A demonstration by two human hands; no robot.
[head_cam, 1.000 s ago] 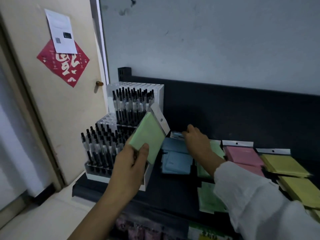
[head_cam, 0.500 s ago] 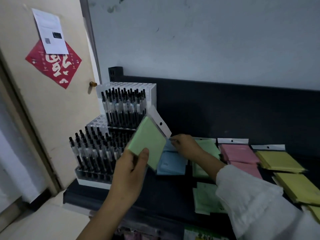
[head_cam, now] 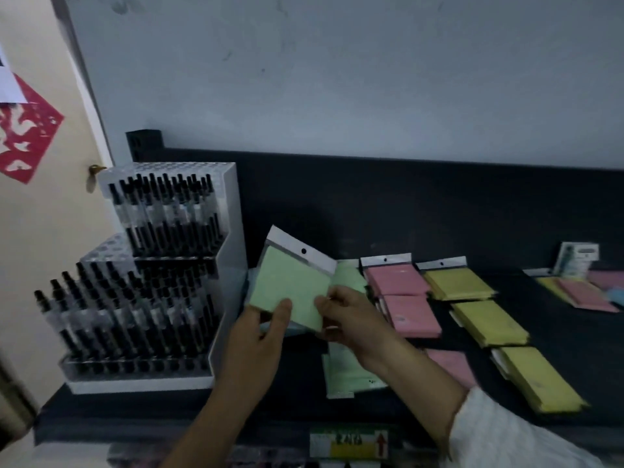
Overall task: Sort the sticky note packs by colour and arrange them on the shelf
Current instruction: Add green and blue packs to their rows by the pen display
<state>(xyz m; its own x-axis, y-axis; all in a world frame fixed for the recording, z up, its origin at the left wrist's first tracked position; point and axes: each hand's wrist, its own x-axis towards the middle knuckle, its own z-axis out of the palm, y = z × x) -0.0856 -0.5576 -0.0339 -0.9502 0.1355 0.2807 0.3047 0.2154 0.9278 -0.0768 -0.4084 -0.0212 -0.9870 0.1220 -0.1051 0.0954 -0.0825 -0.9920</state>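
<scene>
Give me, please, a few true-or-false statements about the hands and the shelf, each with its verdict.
1. The left hand grips a pale green sticky note pack with a white header strip. True.
2. The flat yellow sticky note packs lie left of the flat pink sticky note packs. False: they lie to their right.
3. The white tiered pen rack stands at the left end of the black shelf. True.
4. The right hand rests on a pink pack. False: it pinches the held green pack's edge.

A white pen rack (head_cam: 152,282) stands near a door (head_cam: 44,231) with red decoration (head_cam: 23,136).
</scene>
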